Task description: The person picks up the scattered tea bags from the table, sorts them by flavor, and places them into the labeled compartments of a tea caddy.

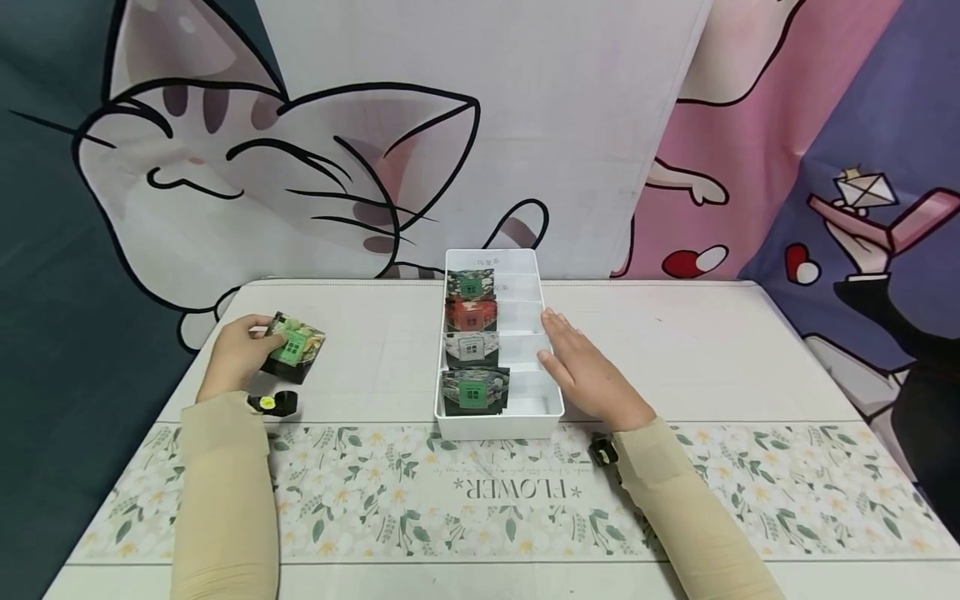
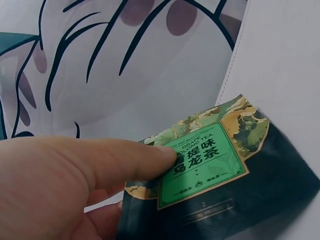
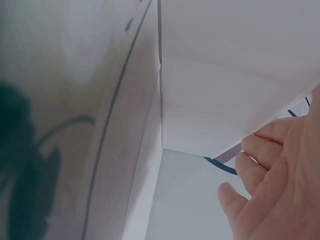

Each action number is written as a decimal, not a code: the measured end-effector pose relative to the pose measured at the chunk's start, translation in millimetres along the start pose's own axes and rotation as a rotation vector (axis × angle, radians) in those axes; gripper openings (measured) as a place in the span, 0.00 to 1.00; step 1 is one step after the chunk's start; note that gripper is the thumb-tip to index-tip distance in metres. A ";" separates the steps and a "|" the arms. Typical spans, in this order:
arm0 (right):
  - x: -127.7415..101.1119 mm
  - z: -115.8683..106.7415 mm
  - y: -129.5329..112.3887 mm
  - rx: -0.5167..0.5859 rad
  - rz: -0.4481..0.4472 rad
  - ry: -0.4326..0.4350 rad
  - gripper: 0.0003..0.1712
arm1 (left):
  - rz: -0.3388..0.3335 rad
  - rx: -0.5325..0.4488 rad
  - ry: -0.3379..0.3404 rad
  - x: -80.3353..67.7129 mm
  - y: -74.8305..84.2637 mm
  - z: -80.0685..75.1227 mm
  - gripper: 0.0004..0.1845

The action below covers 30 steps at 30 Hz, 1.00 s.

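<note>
Between thumb and fingers, my left hand pinches a dark tea sachet with a green label, left of the box. Close up in the left wrist view, the sachet's label reads "Grape Oolong Tea", and the thumb lies across its edge. A white divided box stands at the middle of the table. My right hand touches its right wall with extended fingers; in the right wrist view the fingertips meet the upper edge of the white wall. The left hand's other fingers are partly hidden behind the sachet.
The box's left side holds sachets in rows: a green-labelled one in front, then a white-labelled one, a red one and another green-labelled one. A floral strip crosses the white table. A cartoon cat curtain hangs behind.
</note>
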State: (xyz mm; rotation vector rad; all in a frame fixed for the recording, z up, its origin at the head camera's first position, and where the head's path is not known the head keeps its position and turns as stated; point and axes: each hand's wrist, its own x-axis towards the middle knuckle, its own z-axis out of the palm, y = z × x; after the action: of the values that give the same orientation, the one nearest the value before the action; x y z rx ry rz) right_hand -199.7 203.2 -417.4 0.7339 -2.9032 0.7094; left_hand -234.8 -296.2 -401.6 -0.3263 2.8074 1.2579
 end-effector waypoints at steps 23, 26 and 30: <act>-0.2 -0.3 -0.1 -0.009 -0.004 0.006 0.38 | 0.102 -0.043 -0.007 2.1 32.2 26.7 0.26; -0.1 -1.1 -0.8 -0.005 0.001 -0.001 0.38 | 0.121 -0.065 -0.002 2.7 35.4 30.4 0.25; 0.1 -1.2 -0.2 -0.002 0.007 -0.008 0.38 | 0.140 -0.088 -0.002 4.0 38.0 35.7 0.24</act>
State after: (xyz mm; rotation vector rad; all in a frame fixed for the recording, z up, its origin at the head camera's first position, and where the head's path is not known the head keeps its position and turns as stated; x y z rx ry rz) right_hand -199.7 203.5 -416.2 0.7289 -2.9146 0.7058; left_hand -248.2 -245.8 -398.2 -0.1335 2.8226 1.4110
